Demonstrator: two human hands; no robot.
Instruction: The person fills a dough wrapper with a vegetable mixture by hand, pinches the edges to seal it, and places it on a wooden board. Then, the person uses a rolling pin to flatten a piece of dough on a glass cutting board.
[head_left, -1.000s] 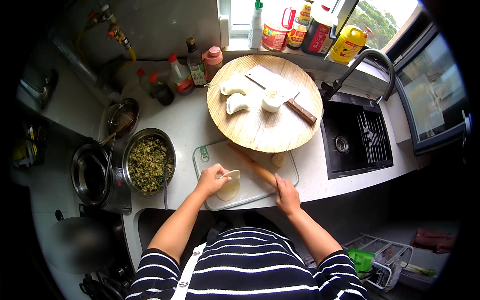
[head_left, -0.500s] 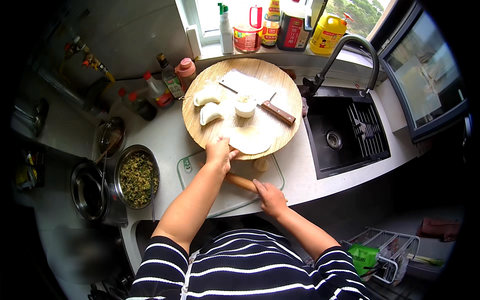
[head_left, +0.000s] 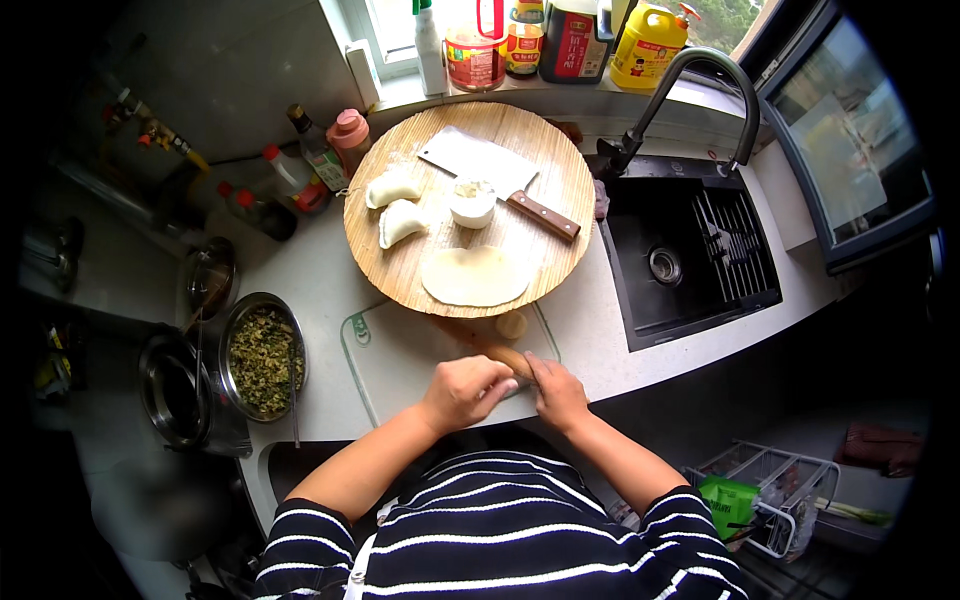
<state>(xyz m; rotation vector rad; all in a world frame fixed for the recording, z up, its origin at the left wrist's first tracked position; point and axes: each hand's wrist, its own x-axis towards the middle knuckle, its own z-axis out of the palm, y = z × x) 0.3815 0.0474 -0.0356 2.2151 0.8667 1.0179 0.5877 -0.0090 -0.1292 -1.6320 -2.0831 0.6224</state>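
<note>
Gripping the rolling pin [head_left: 508, 358] over the cutting board [head_left: 375, 352], the right hand [head_left: 558, 393] closes its fingers round it in the head view; the left hand [head_left: 466, 391] curls its fingers close by, whether touching it cannot be told. Two dumplings [head_left: 402, 225] are already folded on the round board [head_left: 372, 262]; one flat dough sheet [head_left: 475, 278] there lies unfilled, and a dough lump [head_left: 511, 324] beside the pin is not yet rolled.

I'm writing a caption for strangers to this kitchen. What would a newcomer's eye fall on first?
Probably the big round board, upper middle, bearing a cleaver, two white dumplings and, near its front edge, a flat dough sheet. Next comes a steel bowl of chopped filling, lower left. Lower down, the right hand's grip is on a wooden rolling pin.
</note>
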